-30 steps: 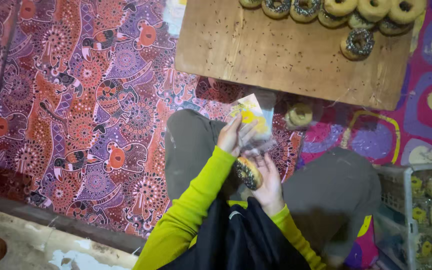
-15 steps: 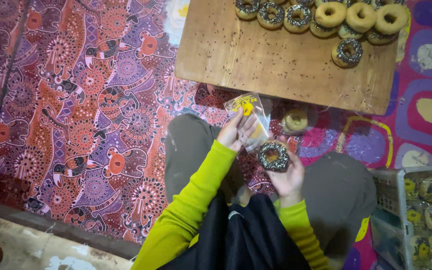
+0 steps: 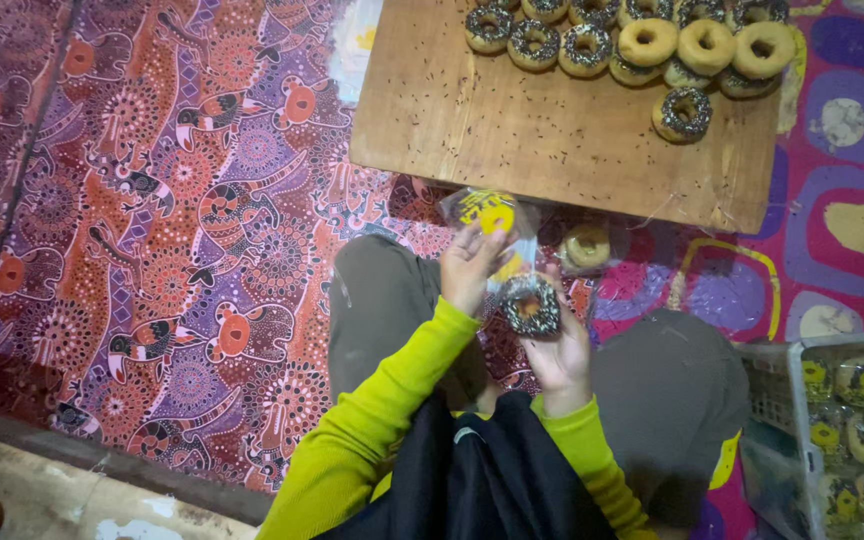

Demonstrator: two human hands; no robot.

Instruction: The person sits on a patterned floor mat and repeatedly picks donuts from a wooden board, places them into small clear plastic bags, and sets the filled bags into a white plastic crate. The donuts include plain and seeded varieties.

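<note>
My left hand (image 3: 470, 268) holds a clear plastic bag with a yellow label (image 3: 489, 216) up by its lower edge. Just right of it, my right hand (image 3: 558, 350) holds a chocolate sprinkled donut (image 3: 530, 305) at the bag's mouth, touching the plastic. Both hands are above my lap, in front of a low wooden board (image 3: 532, 140). A plain glazed donut (image 3: 587, 245) lies on the cloth just under the board's near edge.
Several sprinkled and plain donuts (image 3: 642, 45) sit along the board's far edge. A white crate (image 3: 832, 430) with bagged donuts stands at the lower right. Patterned cloth (image 3: 152, 220) covers the floor to the left; a bare concrete strip (image 3: 42, 495) runs along the bottom left.
My right hand brought the sprinkled donut up from my lap to the bag's opening. My left hand kept hold of the bag.
</note>
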